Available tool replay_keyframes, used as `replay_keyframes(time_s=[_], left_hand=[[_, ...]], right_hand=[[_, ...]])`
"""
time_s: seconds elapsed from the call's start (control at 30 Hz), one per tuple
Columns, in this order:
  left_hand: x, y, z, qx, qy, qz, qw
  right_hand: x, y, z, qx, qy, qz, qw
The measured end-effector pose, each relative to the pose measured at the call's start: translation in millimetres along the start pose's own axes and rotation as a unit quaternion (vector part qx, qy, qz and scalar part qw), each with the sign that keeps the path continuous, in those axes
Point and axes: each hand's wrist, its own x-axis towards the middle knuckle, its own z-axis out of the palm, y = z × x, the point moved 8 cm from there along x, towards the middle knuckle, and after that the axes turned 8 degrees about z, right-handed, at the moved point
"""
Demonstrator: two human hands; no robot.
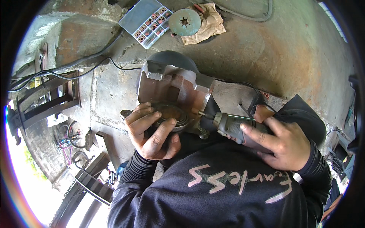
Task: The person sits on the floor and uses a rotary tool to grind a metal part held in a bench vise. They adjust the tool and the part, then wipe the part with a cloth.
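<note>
A heavy cast metal part, shaped like a brake caliper, lies tilted in front of my body. It has a round ringed recess at its near side and a small lug at each side. My left hand grips the casting there, fingertips over the rim of the recess. In my right hand is a grey rotary tool, with fingers wrapped round its body. Its thin bit points left and reaches the casting's right inner side; whether they touch, I cannot tell. A brown flap sits by my right fingers.
On the ledge beyond stand an open compartment box of small abrasive pieces, a round disc and crumpled brown paper. A black cable runs leftward from behind the casting. Metal frames and a bicycle stand at left.
</note>
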Motion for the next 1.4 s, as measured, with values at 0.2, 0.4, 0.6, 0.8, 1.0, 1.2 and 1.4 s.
replay_keyframes(time_s=[0.2, 0.4, 0.6, 0.8, 1.0, 1.2, 1.4], left_hand=[[0, 0, 0, 0.004, 0.003, 0.001, 1.000], [0, 0, 0, 0.003, 0.005, 0.000, 1.000], [0, 0, 0, -0.002, 0.007, 0.000, 1.000], [-1, 0, -1, -0.003, 0.010, 0.000, 1.000], [-1, 0, -1, -0.004, 0.012, 0.003, 1.000], [0, 0, -1, 0.002, 0.005, 0.000, 1.000], [-1, 0, -1, -0.002, 0.005, -0.003, 1.000]], right_hand=[[0, 2, -4, -0.026, 0.041, 0.013, 0.999], [-1, 5, -10, -0.026, 0.057, 0.041, 0.997], [1, 11, -14, -0.014, 0.085, 0.064, 0.994], [3, 2, -15, -0.010, 0.107, 0.007, 0.994], [4, -4, -3, 0.001, 0.036, -0.030, 0.999], [4, -1, -10, 0.001, 0.107, -0.033, 0.994], [3, 6, -16, -0.002, 0.126, 0.014, 0.992]])
